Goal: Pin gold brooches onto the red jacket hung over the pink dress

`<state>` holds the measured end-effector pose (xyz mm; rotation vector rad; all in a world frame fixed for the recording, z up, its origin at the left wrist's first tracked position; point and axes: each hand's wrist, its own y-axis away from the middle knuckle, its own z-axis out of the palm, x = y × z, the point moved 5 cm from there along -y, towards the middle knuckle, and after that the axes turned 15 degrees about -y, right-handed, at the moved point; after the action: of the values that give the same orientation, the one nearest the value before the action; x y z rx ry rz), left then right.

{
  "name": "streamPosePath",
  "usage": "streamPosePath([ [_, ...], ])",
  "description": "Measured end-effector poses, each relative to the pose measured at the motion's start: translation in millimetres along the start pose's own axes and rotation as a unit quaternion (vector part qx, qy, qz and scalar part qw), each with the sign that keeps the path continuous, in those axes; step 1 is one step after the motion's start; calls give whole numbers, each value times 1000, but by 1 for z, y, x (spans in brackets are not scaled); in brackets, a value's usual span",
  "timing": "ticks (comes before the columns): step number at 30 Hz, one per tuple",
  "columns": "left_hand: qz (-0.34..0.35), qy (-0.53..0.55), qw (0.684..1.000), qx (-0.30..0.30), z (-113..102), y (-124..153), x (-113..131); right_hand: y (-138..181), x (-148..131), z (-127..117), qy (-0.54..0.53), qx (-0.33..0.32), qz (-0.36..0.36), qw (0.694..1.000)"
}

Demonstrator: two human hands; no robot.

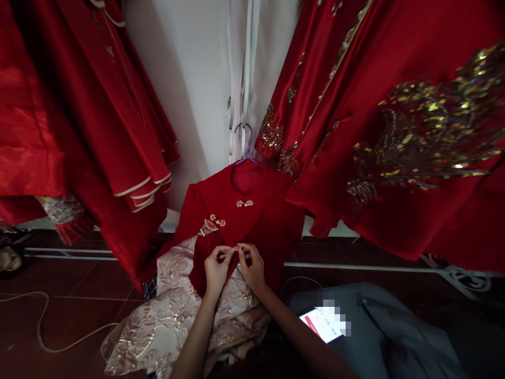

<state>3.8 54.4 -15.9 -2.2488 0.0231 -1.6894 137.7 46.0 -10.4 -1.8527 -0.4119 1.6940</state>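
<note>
A red jacket hangs in front of me on a purple hanger. Down its front I see a pearl-beaded frog button at the collar, with a beaded tassel brooch on the chest to the left. Lower down, my left hand and my right hand meet with fingertips pinched at the front edges, on a small beaded frog button mostly covered by the fingers. A pale pink skirt with gold floral brocade lies below and behind the jacket's hem.
Red garments hang close on the left; a red gown with gold sequins hangs on the right. A white metal rack stands behind. A lit phone rests on grey cloth. A pale cable crosses the tiled floor.
</note>
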Motion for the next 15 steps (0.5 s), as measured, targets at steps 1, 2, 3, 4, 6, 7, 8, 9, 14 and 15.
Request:
streamPosePath([
  [1,-7,10,1000,-4,0,-1,0,1,-1,0,-3,-4,-2,1000],
  [2,-16,25,1000,-6,0,-3,1,1,-1,-1,-6,-6,-3,1000],
  [3,-27,46,999,-3,0,-6,1,2,-1,-1,-7,-5,-6,1000],
  [4,-41,72,997,4,-1,-10,1,3,-1,-3,-6,0,-10,1000],
  [6,-71,134,988,31,-3,-21,2,6,-1,-6,0,22,-19,1000],
  [7,-83,167,981,45,-4,-27,3,7,0,-8,2,37,-22,999],
  [8,-95,199,974,55,-4,-33,5,8,1,-10,3,51,-23,998],
  [9,-105,230,966,61,-3,-39,6,9,3,-11,2,61,-23,998],
  [14,-143,329,931,70,3,-56,12,10,7,-11,-5,62,-13,998],
  [15,-145,329,931,69,3,-57,12,9,7,-11,-5,60,-12,998],
])
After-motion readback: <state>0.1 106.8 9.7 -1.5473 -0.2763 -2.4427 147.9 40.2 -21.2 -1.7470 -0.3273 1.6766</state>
